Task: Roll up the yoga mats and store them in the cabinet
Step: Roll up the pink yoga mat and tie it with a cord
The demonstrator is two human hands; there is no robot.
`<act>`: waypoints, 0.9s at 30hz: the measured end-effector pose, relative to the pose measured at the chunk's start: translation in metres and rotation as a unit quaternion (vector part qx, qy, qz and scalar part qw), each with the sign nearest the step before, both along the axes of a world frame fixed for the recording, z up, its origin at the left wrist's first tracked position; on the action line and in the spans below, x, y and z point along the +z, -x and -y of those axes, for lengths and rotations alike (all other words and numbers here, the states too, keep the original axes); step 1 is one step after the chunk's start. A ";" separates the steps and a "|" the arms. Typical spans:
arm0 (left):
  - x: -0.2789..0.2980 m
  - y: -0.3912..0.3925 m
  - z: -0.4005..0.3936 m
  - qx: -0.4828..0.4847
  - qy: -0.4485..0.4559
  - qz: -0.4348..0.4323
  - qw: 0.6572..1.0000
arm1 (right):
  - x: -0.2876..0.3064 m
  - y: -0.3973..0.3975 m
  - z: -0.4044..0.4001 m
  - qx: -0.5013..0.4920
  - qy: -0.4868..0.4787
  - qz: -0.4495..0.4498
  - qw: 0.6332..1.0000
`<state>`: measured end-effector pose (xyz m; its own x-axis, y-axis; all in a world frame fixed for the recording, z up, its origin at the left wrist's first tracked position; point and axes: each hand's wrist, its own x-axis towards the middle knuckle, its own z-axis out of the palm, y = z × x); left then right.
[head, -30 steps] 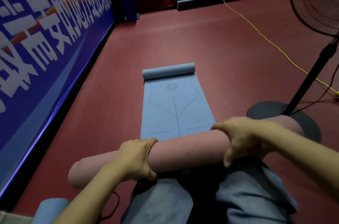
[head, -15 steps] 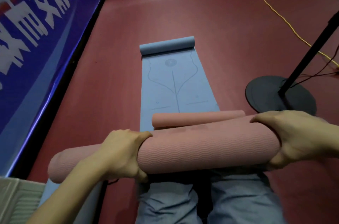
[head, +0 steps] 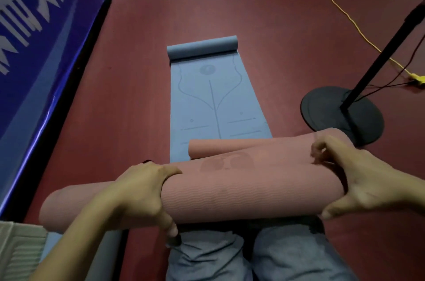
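A red floor (head: 264,16) fills the frame, a blue mat (head: 213,106) lies flat at centre with its far end curled, and across the lower middle the pink mat (head: 241,191) is gripped by the left hand (head: 140,195) and right hand (head: 358,179), fingers curled round it.
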<state>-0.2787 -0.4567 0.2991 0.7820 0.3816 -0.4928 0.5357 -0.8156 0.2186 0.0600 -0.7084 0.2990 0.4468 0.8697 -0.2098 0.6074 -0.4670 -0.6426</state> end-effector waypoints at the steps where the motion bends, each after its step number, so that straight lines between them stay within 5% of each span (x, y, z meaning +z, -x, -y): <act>1: -0.001 -0.003 -0.004 0.013 0.038 0.010 0.999 | -0.036 0.001 0.059 0.037 0.022 0.053 0.998; 2: -0.001 -0.006 -0.008 0.025 0.075 0.019 0.997 | 0.003 0.022 0.040 0.112 0.109 0.109 0.982; 4: -0.004 -0.009 -0.015 0.021 0.113 0.048 0.992 | 0.000 0.025 0.046 0.120 0.076 0.154 0.978; 8: -0.012 -0.005 -0.020 0.005 0.111 0.190 0.975 | 0.001 0.007 0.030 0.086 0.029 0.050 0.995; 15: -0.021 0.017 -0.019 0.010 -0.003 0.307 0.952 | 0.012 0.002 0.034 0.048 0.005 0.066 0.997; 19: -0.022 0.021 -0.016 -0.018 -0.064 0.281 0.957 | 0.024 0.012 0.026 0.041 0.069 0.109 0.991; 22: -0.032 0.022 -0.008 -0.058 -0.116 0.281 0.951 | 0.034 0.026 0.015 0.122 0.169 0.235 0.949; 27: -0.044 0.026 0.002 -0.043 -0.101 0.243 0.964 | 0.032 0.046 0.000 0.172 0.275 0.305 0.896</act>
